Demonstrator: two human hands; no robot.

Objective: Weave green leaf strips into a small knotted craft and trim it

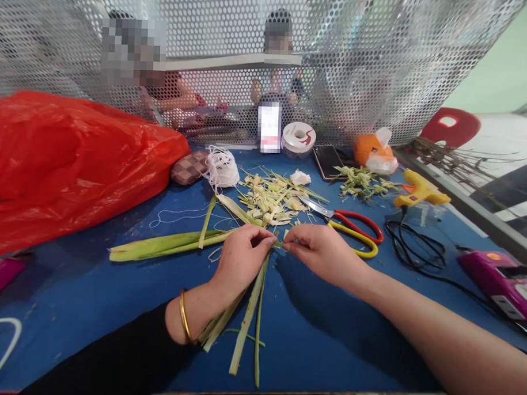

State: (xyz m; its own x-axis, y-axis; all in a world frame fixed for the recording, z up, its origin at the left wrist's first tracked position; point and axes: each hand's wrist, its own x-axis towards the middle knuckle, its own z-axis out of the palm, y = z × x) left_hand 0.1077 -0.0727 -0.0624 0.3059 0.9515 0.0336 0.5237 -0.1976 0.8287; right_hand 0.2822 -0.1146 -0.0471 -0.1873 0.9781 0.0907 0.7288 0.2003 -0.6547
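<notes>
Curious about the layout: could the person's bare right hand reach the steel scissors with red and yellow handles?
Probably yes: the right hand is close beside the scissors, nothing visible between them, though it seems to be pinching a thin green plant strip.

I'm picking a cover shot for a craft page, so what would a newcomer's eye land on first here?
Probably the big red plastic bag, bulging across the left of the blue table. Next come the left hand and right hand, close together near the middle at some green leaf strips. Color then likely pulls the eye to the red-and-yellow-handled scissors just beyond the right hand.
</notes>
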